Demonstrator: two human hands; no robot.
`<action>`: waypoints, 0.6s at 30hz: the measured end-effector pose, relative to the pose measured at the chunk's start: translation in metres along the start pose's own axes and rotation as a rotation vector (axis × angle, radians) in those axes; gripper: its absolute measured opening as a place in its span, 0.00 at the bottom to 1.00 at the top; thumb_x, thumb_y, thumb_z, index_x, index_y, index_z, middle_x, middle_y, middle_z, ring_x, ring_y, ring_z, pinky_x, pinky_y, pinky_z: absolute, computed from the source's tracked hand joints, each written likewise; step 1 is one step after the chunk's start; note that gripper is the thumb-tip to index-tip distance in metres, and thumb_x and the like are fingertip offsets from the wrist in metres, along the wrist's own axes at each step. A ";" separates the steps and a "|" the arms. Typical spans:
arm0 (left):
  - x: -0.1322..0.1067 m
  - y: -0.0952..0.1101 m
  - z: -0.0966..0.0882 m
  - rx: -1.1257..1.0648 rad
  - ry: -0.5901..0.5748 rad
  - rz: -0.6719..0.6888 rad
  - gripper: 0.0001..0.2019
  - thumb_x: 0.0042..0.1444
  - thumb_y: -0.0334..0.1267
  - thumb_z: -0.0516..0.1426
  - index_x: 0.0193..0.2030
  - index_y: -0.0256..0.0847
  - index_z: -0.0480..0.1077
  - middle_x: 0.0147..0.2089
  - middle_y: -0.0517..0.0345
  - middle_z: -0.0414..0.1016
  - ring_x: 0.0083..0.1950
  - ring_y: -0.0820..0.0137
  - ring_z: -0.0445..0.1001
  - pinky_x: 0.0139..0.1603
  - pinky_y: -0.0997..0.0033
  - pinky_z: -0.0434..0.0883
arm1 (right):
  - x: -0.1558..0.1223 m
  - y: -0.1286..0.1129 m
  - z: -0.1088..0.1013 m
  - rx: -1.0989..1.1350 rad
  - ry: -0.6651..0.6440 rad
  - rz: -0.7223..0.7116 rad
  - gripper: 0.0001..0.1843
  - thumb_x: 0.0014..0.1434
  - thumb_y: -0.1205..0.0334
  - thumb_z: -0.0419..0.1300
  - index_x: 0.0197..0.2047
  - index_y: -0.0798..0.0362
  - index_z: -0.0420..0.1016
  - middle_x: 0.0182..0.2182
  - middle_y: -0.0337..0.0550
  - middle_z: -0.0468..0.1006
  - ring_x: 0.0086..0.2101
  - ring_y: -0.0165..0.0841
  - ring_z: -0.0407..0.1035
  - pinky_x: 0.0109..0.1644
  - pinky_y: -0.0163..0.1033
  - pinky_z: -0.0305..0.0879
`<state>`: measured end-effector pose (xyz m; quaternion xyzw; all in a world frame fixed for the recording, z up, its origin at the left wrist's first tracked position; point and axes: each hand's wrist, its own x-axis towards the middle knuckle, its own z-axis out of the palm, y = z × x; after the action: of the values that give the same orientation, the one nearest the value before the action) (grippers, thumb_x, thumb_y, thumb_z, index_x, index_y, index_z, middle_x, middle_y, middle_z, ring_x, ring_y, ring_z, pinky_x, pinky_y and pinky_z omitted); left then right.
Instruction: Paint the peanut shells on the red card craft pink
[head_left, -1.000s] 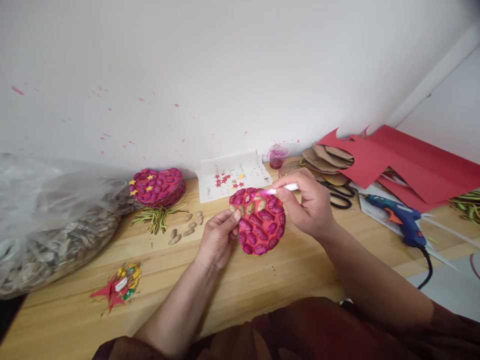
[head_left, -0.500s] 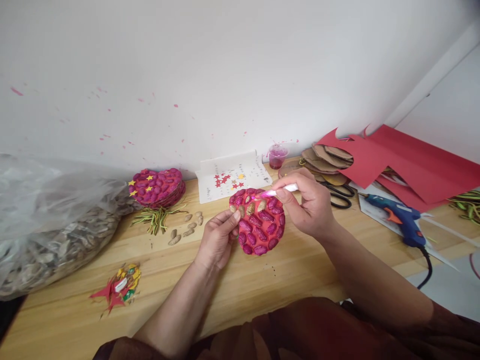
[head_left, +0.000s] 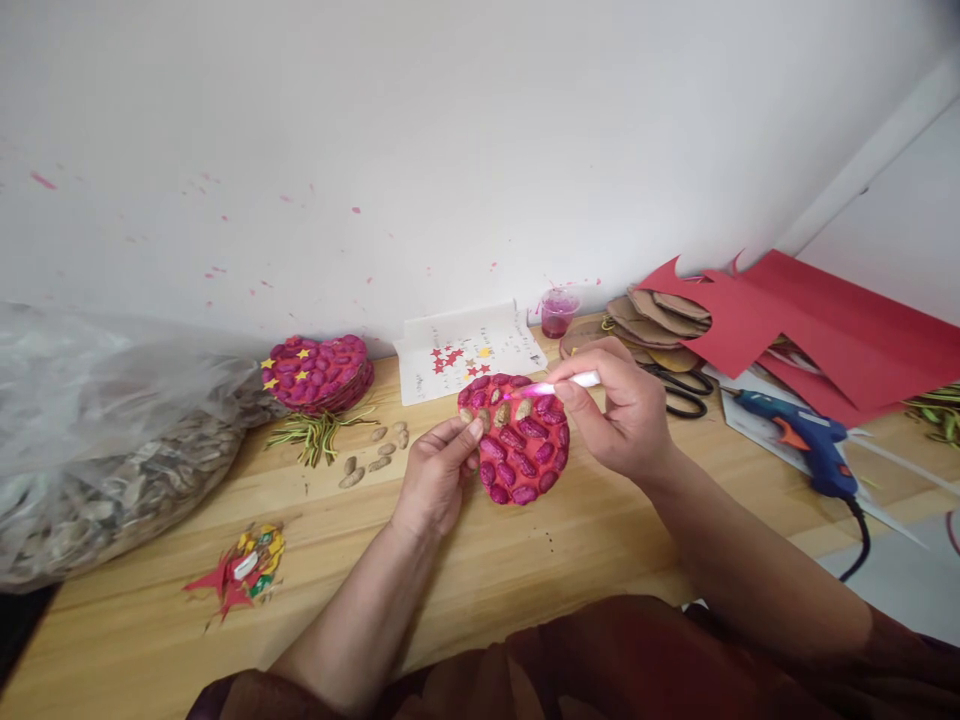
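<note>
My left hand (head_left: 442,468) pinches the left edge of a red disc (head_left: 523,445) covered with peanuts in their shells. Most of those peanuts are painted magenta; a few near the top are still bare tan. Between the thumb and fingers of my right hand (head_left: 616,405) is a white-handled paintbrush (head_left: 574,384), its pink-stained tip touching the upper part of the disc. Left of my left hand, several loose peanuts (head_left: 381,450) lie on the wooden table (head_left: 352,560). A stack of similar magenta discs (head_left: 326,372), with yellow stars on top, stands farther left.
A bulging clear plastic bag (head_left: 127,470) takes up the left side. Behind the disc are a paper sheet (head_left: 420,370) with small stars and a cup of magenta liquid (head_left: 559,315). Cardboard pieces (head_left: 660,315), scissors (head_left: 686,395), red paper (head_left: 840,320) and a blue glue gun (head_left: 817,445) lie right.
The brush tip has shifted slightly on the upper part of the disc, and the disc is tilted a little differently. My left hand keeps its hold. The whole view has shifted slightly.
</note>
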<state>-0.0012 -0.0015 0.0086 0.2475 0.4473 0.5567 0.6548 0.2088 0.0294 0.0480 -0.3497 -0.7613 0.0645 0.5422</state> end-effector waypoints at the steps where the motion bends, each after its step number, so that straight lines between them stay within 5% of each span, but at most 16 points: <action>1: 0.000 0.000 0.000 -0.006 -0.005 -0.001 0.24 0.31 0.46 0.81 0.26 0.33 0.78 0.21 0.64 0.69 0.21 0.82 0.60 0.23 0.81 0.57 | 0.000 -0.001 0.000 0.007 -0.015 -0.004 0.04 0.67 0.64 0.63 0.41 0.48 0.80 0.34 0.42 0.83 0.37 0.37 0.73 0.45 0.47 0.69; 18: 0.002 -0.002 0.000 0.034 0.004 0.031 0.24 0.30 0.46 0.81 0.28 0.33 0.79 0.22 0.64 0.71 0.21 0.82 0.60 0.23 0.81 0.58 | 0.002 -0.002 0.000 -0.095 -0.070 -0.073 0.05 0.68 0.63 0.61 0.40 0.48 0.79 0.32 0.41 0.84 0.38 0.38 0.74 0.47 0.48 0.68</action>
<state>-0.0001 -0.0001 0.0059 0.2644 0.4539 0.5597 0.6409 0.2074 0.0287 0.0506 -0.3447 -0.7941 0.0205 0.5001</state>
